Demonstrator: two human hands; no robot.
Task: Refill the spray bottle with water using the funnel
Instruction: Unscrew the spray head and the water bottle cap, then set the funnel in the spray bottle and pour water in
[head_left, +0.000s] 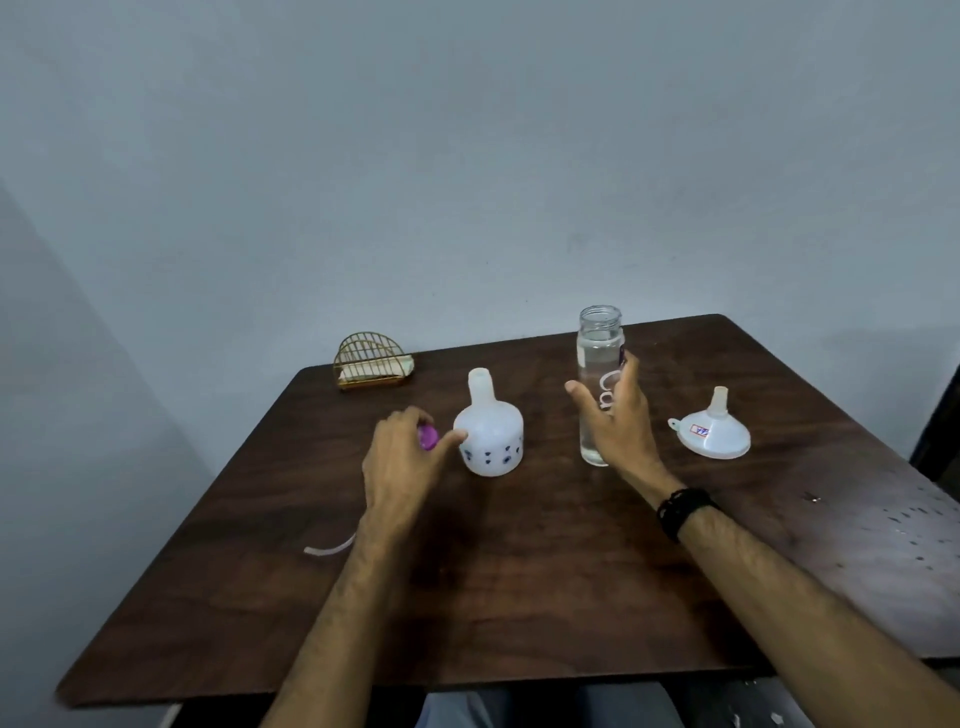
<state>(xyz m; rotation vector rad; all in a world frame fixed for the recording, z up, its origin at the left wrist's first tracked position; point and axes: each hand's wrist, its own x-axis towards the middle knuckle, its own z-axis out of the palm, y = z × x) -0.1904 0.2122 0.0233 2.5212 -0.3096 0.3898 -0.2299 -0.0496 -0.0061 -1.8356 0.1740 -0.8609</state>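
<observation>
Head view. Reference landmark: the white spray bottle, which stands upright on the dark wooden table with its neck uncapped and a row of dark blue marks round its lower body.

Left hand: positioned just to the left of the spray bottle. The fingers are curled round a purple spray head, of which only a small part shows. The thumb tip reaches the bottle's left shoulder; whether it touches cannot be determined. A thin white tube emerges from under the left forearm, nearer the camera than the bottle and to its left.

Right hand: positioned to the right of the spray bottle, in front of a tall clear water bottle. The fingers are spread wide and straight, holding nothing; contact with the glass cannot be determined. A dark band sits on the right wrist.

The water bottle stands upright, lidless, filled nearly to the shoulder.

White funnel: further right of the spray bottle, beyond the water bottle, resting mouth-down with spout upward; a small label is on its cone.

Gold wire holder: behind and left of the spray bottle, at the table's far edge.
</observation>
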